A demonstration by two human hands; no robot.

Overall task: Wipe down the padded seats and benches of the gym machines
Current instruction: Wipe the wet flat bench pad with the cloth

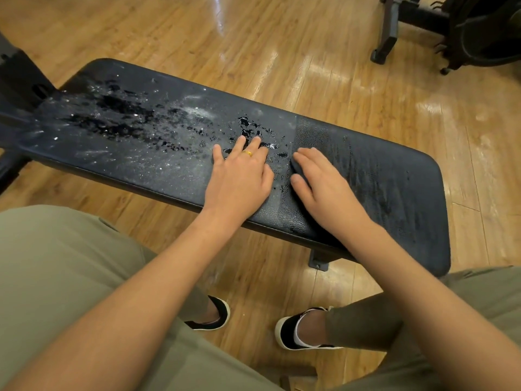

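A long black padded bench (158, 165) runs across the view from upper left to lower right. Its left and middle parts carry water drops and pale specks (118, 117); the right end looks smeared and darker. My left hand (239, 176), with a gold ring, lies flat on the pad with fingers spread among the drops. Just to its right, my right hand (324, 187) presses flat with straight fingers on what looks like a dark textured cloth (313, 131). The cloth is hard to tell apart from the pad.
The bench's black frame (19, 77) joins it at the far left, and a metal foot bracket (318, 261) shows below it. Another machine's dark base (389, 38) stands on the glossy wooden floor (282, 52) at top right. My knees and shoes (298, 331) are close to the bench's near side.
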